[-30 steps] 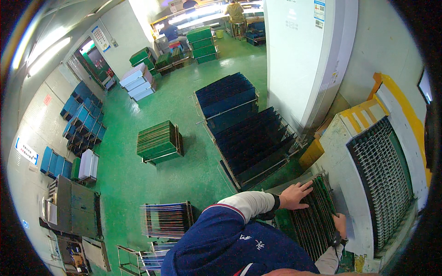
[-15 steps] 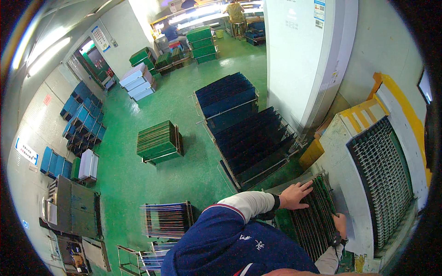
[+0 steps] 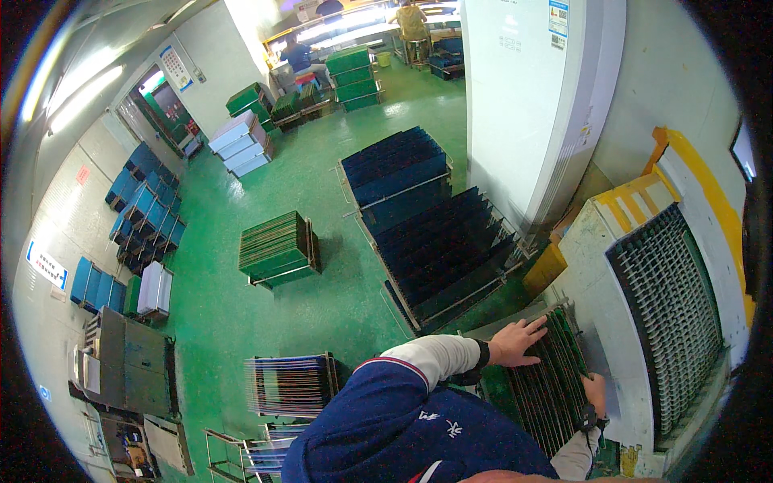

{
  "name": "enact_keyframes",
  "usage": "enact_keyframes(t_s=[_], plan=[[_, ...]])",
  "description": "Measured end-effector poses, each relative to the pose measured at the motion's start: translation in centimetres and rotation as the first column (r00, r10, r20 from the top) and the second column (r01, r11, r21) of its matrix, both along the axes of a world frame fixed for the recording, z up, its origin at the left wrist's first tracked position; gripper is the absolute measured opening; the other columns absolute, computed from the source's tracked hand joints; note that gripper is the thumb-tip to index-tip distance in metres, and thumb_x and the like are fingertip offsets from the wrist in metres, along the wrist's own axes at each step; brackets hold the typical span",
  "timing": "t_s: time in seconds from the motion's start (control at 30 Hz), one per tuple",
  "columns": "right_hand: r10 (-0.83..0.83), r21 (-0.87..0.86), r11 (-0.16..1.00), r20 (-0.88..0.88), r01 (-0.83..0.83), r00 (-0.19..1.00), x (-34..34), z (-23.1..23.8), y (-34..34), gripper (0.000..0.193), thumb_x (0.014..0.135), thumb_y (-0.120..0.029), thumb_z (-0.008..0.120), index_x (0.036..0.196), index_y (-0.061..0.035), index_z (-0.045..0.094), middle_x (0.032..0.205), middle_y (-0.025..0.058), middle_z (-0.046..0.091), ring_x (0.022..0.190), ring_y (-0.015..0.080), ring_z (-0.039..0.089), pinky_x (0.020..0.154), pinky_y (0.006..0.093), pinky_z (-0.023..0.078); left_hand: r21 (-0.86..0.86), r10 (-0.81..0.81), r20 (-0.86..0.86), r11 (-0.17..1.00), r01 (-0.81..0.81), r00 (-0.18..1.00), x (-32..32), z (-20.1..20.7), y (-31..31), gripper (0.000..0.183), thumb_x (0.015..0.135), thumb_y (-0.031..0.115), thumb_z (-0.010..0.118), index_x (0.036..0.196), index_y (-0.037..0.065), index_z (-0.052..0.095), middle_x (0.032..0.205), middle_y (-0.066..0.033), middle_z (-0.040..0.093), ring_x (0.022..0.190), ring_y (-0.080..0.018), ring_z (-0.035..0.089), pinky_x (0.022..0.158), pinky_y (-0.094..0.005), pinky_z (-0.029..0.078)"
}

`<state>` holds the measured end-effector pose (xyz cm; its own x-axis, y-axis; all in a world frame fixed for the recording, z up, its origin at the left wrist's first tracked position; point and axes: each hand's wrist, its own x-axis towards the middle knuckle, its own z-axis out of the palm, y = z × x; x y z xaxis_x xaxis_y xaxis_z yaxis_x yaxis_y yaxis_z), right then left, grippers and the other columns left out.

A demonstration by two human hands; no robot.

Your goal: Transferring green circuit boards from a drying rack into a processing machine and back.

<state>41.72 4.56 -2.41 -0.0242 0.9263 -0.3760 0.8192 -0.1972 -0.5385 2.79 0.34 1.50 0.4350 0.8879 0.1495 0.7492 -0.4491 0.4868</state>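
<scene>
Below me at the right stands a rack of thin dark green panels [image 3: 547, 386], set on edge in a close row. My left hand [image 3: 518, 341] rests on the upper edges of the panels near the far end, palm down with its fingers spread. At the right side of the same row is my right hand [image 3: 594, 394], its fingers curled against the panel ends and partly hidden. Both wrists wear dark bands. Part of the row disappears beneath my blue top and left arm.
Right of the rack stands a pale machine [image 3: 596, 241] with a bed of rollers [image 3: 668, 322]. Racks of dark panels [image 3: 443, 249] lie beyond my left arm. A green panel stack [image 3: 278, 249] sits on the green floor. A white cabinet [image 3: 523, 105] rises behind; people sit far off.
</scene>
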Motion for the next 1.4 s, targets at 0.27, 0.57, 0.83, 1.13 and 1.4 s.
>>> enact_keyframes(t_s=[0.27,0.57,0.83,1.13,1.4], plan=[[-0.017,0.005,1.000,0.035,0.017,0.999,0.1,-0.1,-0.1,0.036,0.092,-0.026,0.073,0.093,0.0097,0.070,0.071,0.0117,0.063,0.070,0.0182,0.052,0.068,0.0422,0.046,-0.014,0.003,-0.012,1.000,-0.003,1.000,0.1,0.5,-0.1,0.086,0.090,0.059,0.072,0.153,0.005,0.048,0.168,-0.0192,0.030,0.120,-0.0418,0.058,0.100,-0.0508,0.053],[-0.032,0.014,0.999,0.000,0.032,0.999,0.2,0.1,-0.3,0.035,0.090,-0.026,0.074,0.094,0.0089,0.072,0.071,0.0144,0.065,0.071,0.0185,0.057,0.068,0.0425,0.047,-0.009,-0.002,-0.011,1.000,0.002,1.000,0.2,0.4,0.0,0.087,0.090,0.059,0.072,0.154,0.005,0.047,0.168,-0.0189,0.031,0.120,-0.0416,0.058,0.100,-0.0509,0.054],[-0.039,0.012,0.999,0.006,0.039,0.999,-0.3,0.3,-0.3,0.036,0.088,-0.027,0.075,0.097,0.0081,0.075,0.078,0.0199,0.072,0.074,0.0244,0.067,0.070,0.0438,0.050,-0.010,0.006,-0.001,1.000,-0.006,1.000,0.1,-0.1,0.0,0.086,0.090,0.058,0.072,0.154,0.005,0.047,0.168,-0.0185,0.030,0.122,-0.0416,0.057,0.101,-0.0511,0.053],[-0.019,0.007,1.000,0.050,0.018,0.999,-0.6,1.0,-0.4,0.035,0.090,-0.027,0.074,0.096,0.0080,0.074,0.076,0.0210,0.070,0.073,0.0261,0.066,0.071,0.0449,0.049,-0.001,0.010,0.010,1.000,-0.009,1.000,0.0,0.3,-0.1,0.085,0.090,0.057,0.073,0.152,0.005,0.049,0.169,-0.0184,0.030,0.121,-0.0414,0.057,0.099,-0.0512,0.053],[-0.011,0.000,1.000,0.046,0.012,0.999,-0.1,0.2,-0.2,0.037,0.092,-0.028,0.073,0.095,0.0082,0.074,0.071,0.0144,0.066,0.069,0.0191,0.058,0.067,0.0427,0.047,-0.008,0.005,-0.004,1.000,-0.005,1.000,0.1,0.5,0.0,0.085,0.090,0.057,0.073,0.151,0.004,0.050,0.168,-0.0188,0.031,0.118,-0.0410,0.059,0.098,-0.0506,0.054]])
